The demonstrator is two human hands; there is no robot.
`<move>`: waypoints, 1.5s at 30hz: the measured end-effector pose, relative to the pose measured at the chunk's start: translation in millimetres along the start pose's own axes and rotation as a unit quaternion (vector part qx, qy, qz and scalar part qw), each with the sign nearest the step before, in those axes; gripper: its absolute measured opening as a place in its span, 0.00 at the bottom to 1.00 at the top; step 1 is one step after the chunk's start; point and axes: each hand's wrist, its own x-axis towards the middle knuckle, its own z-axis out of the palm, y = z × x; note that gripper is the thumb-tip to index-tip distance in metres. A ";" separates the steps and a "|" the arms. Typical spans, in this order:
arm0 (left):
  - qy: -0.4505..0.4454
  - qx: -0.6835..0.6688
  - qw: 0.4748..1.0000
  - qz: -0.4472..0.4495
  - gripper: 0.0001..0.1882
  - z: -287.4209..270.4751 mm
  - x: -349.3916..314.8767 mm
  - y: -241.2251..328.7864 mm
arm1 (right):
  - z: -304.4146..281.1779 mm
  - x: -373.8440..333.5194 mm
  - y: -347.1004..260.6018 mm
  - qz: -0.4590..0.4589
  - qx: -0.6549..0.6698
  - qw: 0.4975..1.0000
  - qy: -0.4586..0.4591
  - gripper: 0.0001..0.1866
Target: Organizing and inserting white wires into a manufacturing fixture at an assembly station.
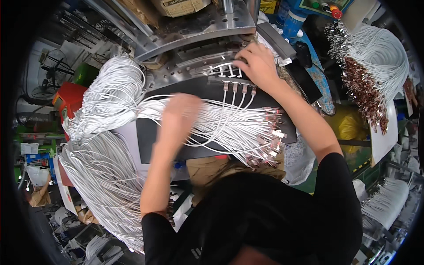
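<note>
My left hand [180, 115] is over a spread bundle of white cables [207, 117], smeared by motion, so its fingers cannot be made out. Metal-ended connectors [269, 141] tip that bundle at its right end. My right hand [258, 64] reaches to the metal press bed, finger and thumb closed at the end of a branched white plastic runner [221, 68]. Just below the runner, several cable connectors [235, 87] stand in a row, their white leads curving down across the bundle. A dark board [150, 139] lies under the cables.
Thick coils of white cable [112, 88] hang at the left, with another long bundle [101, 176] below. The machine's metal plate [198, 33] overhangs the far side. A control box with a red button [336, 12] stands far right, near more hanging cables [375, 57].
</note>
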 end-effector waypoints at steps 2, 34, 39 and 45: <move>0.000 0.036 0.992 0.124 0.09 43.6 -2.2 28.7 | -26.2 -17.8 -0.3 0.000 -0.016 1.000 0.013 0.15; -0.069 0.018 0.979 -0.190 0.16 42.6 149.4 -49.4 | 122.5 124.0 69.1 -0.061 -0.046 0.997 -0.033 0.16; 0.054 0.257 0.963 -0.058 0.17 55.0 127.4 -78.2 | 54.3 69.4 -27.0 -0.114 -0.060 0.992 -0.001 0.23; 0.173 0.359 0.917 0.004 0.24 80.4 135.8 -94.4 | 66.9 72.2 -34.4 -0.106 -0.024 0.994 0.020 0.28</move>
